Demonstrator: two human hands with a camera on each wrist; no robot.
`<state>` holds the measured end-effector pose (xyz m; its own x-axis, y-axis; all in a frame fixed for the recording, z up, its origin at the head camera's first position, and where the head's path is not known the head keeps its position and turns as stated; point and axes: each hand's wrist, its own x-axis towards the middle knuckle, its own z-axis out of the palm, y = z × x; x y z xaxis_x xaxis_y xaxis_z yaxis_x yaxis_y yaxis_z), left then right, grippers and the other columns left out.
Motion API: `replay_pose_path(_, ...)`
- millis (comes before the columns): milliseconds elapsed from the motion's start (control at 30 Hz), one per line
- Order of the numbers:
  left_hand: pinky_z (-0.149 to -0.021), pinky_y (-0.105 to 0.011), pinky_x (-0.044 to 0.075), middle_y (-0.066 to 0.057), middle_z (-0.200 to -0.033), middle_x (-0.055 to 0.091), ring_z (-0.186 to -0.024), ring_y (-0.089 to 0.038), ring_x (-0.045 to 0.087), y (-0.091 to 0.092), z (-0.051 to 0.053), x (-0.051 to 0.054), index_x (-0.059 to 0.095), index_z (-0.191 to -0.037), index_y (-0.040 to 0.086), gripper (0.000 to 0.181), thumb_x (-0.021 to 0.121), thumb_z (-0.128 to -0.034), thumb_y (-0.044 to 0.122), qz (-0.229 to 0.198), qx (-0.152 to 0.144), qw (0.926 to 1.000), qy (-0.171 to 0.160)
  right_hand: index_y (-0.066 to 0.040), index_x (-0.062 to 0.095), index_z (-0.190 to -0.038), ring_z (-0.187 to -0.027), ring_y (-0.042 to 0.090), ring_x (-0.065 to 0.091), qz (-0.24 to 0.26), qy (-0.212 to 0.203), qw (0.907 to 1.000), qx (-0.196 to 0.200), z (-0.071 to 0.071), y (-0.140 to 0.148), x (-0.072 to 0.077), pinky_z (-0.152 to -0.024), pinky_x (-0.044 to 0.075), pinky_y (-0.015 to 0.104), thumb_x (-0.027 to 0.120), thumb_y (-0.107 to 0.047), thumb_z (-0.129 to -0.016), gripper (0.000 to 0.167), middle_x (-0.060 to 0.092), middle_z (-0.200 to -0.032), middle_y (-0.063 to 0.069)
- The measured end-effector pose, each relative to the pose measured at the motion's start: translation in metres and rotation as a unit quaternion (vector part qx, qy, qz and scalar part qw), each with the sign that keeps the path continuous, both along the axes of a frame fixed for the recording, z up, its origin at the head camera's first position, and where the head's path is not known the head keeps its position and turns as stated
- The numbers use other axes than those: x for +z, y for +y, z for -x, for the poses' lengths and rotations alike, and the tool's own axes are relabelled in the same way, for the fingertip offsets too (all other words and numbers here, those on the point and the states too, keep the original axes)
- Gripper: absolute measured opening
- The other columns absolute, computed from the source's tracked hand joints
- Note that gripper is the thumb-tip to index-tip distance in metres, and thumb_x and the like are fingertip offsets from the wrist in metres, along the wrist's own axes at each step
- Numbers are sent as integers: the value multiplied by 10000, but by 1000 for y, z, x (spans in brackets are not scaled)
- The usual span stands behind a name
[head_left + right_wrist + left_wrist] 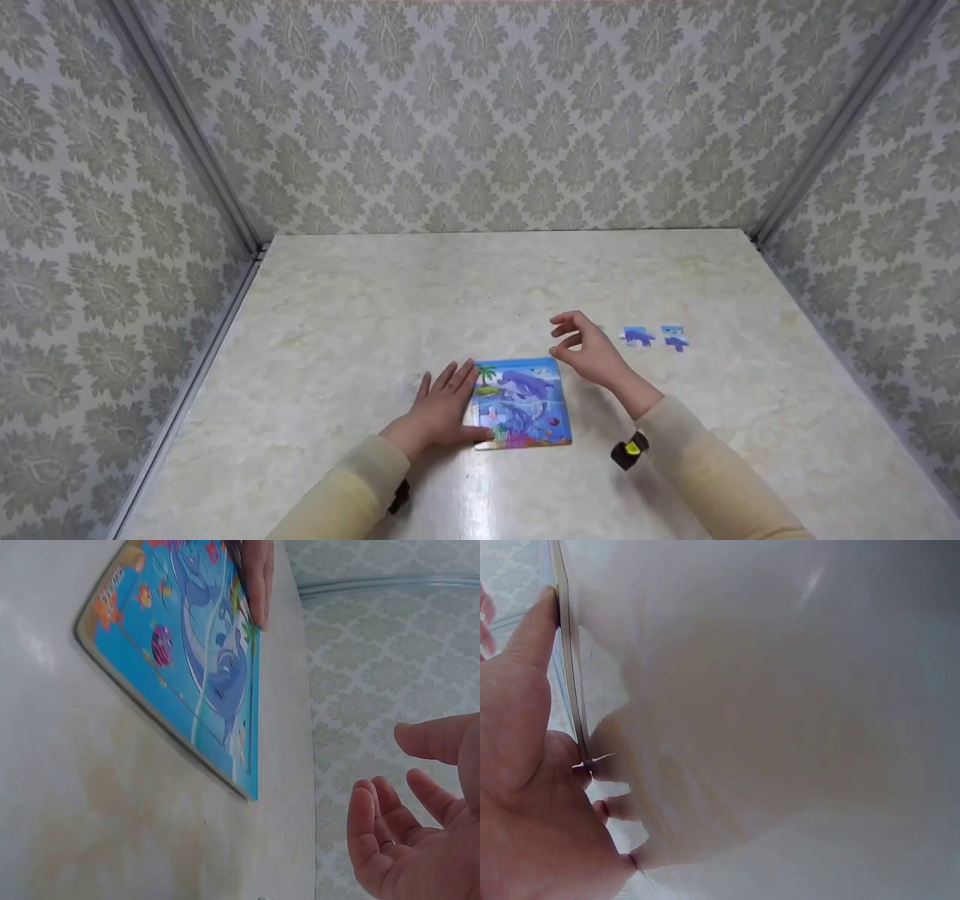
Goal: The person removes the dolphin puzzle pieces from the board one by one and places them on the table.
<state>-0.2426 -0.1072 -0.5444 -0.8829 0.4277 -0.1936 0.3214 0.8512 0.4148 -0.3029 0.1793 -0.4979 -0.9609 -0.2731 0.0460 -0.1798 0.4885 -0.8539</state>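
A square jigsaw puzzle board (525, 405) with a dolphin and sea picture lies flat on the table. My left hand (442, 416) rests at its left side, fingers extended along the edge and thumb on the lower left corner. The left wrist view shows that thumb against the board's edge (570, 660). Just past the board's upper right corner hovers my right hand (592, 356), fingers loosely bent. In the right wrist view its thumb (435, 739) and fingers stand apart with nothing between them.
Right of the right hand lie loose puzzle pieces: a blue and purple piece (638, 337) and, farther right, more pieces (674, 339) close together. A small transparent object (411, 382) lies left of the left hand. Patterned walls (480, 120) enclose the marbled table (360, 300).
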Motion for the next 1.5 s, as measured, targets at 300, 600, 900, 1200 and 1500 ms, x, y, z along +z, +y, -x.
replay_pose_path(300, -1259, -674, 48, -82, -1747, 137, -1615, -377, 104, 0, 0, 0, 197, -1656, 92, 1106, 710, -862, 667, -113, 31, 9999, 29, -54, 571, -1321, -990, 234, 655, -89, -458, 9985, 291, -18, -37, -17, -838, 573, 384, 699, -50, -950, 392, 656, -1202, 168)
replay_pose_path(600, -1257, -679, 47, -74, -1750, 123, -1616, -372, 98, 0, 2, -1, 197, -1657, 99, 1094, 696, -871, 673, -44, 7, 10000, -39, -39, 598, -1264, -922, 204, 666, -513, -827, 9917, 845, -25, -60, -30, -821, 571, 377, 745, -57, -912, 382, 673, -1095, 123)
replay_pose_path(900, -1252, -686, 51, -92, -1748, 124, -1614, -378, 102, -2, 0, -2, 189, -1656, 84, 1087, 690, -883, 662, -94, -54, 9999, 29, -52, 672, -1093, -841, 163, 578, -1640, -556, 9816, 804, -25, -77, -34, -800, 512, 384, 866, -159, -827, 347, 657, -942, 45)
replay_pose_path(1200, -1246, -693, 64, -101, -1747, 127, -1610, -386, 117, -2, -1, -2, 193, -1654, 76, 1072, 697, -892, 637, -94, -101, 9999, 89, -30, 666, -976, -787, 146, 542, -1985, -190, 9758, 899, -23, -86, -37, -778, 514, 373, 907, -119, -762, 334, 655, -891, 57)
replay_pose_path(1500, -1251, -686, 56, -89, -1749, 117, -1614, -373, 104, -2, 1, 0, 181, -1657, 87, 1073, 686, -895, 647, -82, -72, 9999, 73, -64, 615, -1000, -845, 182, 512, -1822, -17, 9804, 753, -28, -85, -39, -791, 481, 399, 895, -106, -774, 363, 571, -962, 85)
